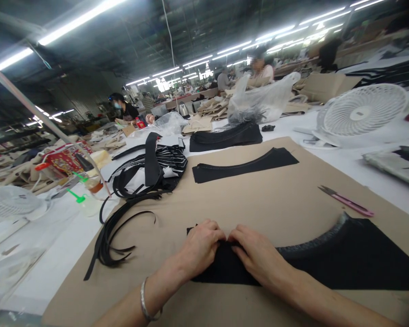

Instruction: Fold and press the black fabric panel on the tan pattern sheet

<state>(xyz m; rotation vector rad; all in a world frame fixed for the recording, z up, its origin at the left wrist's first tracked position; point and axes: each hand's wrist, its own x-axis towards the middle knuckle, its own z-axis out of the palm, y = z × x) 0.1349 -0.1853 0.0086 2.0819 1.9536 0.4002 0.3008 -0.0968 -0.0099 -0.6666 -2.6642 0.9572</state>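
My left hand (202, 245) and my right hand (255, 254) meet fingertip to fingertip on a black fabric piece (225, 270) lying on the tan cardboard sheet (259, 200). Both hands have their fingers curled and pressed down on the fabric's upper edge. A silver bracelet (145, 302) circles my left wrist. To the right, a stack of curved black fabric pieces (354, 254) stretches away from my right hand.
Pink thread snips (347, 202) lie right of centre. Loose black strips (112, 236) and a heap of black straps (150, 170) sit left. More curved black pieces (241, 165) lie farther back. A white fan (361, 113), a plastic bag (262, 102) and glue bottles (83, 200) stand around. Other workers sit behind.
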